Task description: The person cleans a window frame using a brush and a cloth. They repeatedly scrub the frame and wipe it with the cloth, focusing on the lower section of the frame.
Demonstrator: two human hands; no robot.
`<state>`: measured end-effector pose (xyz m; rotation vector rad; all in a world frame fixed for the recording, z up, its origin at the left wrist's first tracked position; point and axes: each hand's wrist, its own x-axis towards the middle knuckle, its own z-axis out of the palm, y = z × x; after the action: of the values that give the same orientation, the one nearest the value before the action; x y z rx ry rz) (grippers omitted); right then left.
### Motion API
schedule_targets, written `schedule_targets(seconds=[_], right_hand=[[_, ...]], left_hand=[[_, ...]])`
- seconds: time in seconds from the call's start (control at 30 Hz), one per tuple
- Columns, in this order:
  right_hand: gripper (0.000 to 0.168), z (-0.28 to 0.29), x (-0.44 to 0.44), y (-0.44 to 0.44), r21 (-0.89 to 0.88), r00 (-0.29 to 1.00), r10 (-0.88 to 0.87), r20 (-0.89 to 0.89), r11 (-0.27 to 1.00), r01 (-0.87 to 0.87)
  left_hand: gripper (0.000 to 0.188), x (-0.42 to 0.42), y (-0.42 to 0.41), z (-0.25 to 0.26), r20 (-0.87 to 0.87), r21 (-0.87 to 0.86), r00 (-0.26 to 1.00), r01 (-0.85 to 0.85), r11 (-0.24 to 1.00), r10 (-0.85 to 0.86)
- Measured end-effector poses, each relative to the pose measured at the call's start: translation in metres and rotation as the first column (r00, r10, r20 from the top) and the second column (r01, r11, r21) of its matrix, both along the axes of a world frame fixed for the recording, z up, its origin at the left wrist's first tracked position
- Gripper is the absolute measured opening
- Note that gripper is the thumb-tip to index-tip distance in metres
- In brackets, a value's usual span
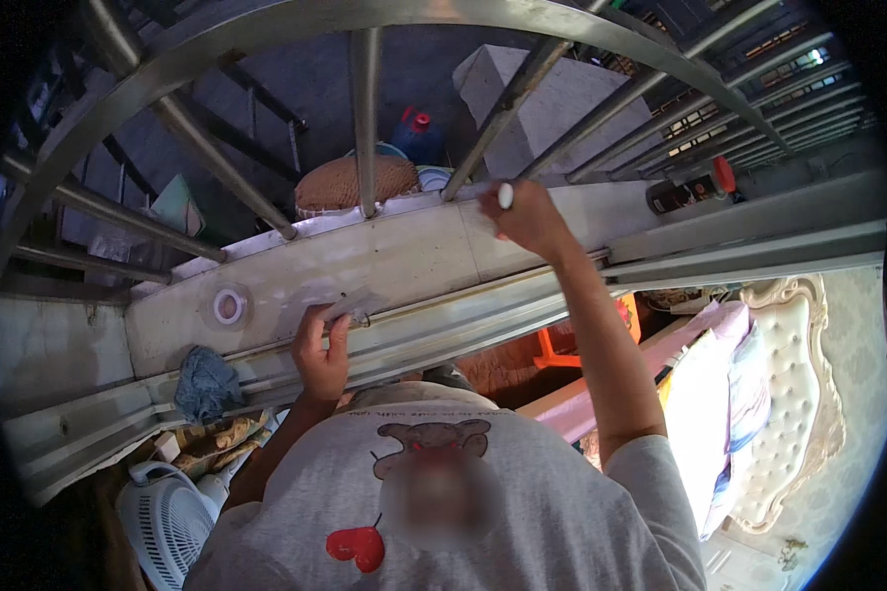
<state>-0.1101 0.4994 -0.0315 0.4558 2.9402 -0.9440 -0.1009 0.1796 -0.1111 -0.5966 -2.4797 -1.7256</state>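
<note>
My left hand (321,356) grips a clear plastic piece (356,304) at the inner edge of a pale tiled window sill (414,244). Farther right, over the sill and near the metal bars, my right hand (528,219) is closed around a tool whose rounded white handle end (505,196) shows. Motion blur and the fingers hide the rest of that tool. To the left of my left hand, a crumpled blue-grey cloth (208,384) lies across the window track (443,325). A round clear container with a white ring (228,306) sits on the sill.
Metal window bars (366,118) rise along the sill's outer edge. A dark bottle with a red cap (687,186) lies at the right end. Beyond the bars are a brown woven item (355,185) and a covered box (554,103). A fan (166,524) stands below left; a bed headboard (776,399) is at right.
</note>
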Motion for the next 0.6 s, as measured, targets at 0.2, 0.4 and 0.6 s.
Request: schedule_targets(seconds=[0.2,0.4,0.6], right_hand=[[0.018,0.022,0.003,-0.027,0.028,0.951,0.182,-0.251,0.983,-0.181],[0.021,0.058,0.067,-0.001,0.213,0.989,0.109,-0.098,0.973,-0.086],[0.021,-0.010,0.081,0.060,0.385,0.984,-0.179,0.004,0.908,0.163]], left_hand=[[0.016,-0.002,-0.002,-0.002,-0.017,-0.012,1.000,0.016,1.000,-0.016],[0.014,0.000,-0.008,-0.005,-0.009,-0.002,1.000,-0.011,1.000,0.011],[0.014,0.001,0.002,0.003,0.001,0.023,1.000,0.016,1.000,-0.016]])
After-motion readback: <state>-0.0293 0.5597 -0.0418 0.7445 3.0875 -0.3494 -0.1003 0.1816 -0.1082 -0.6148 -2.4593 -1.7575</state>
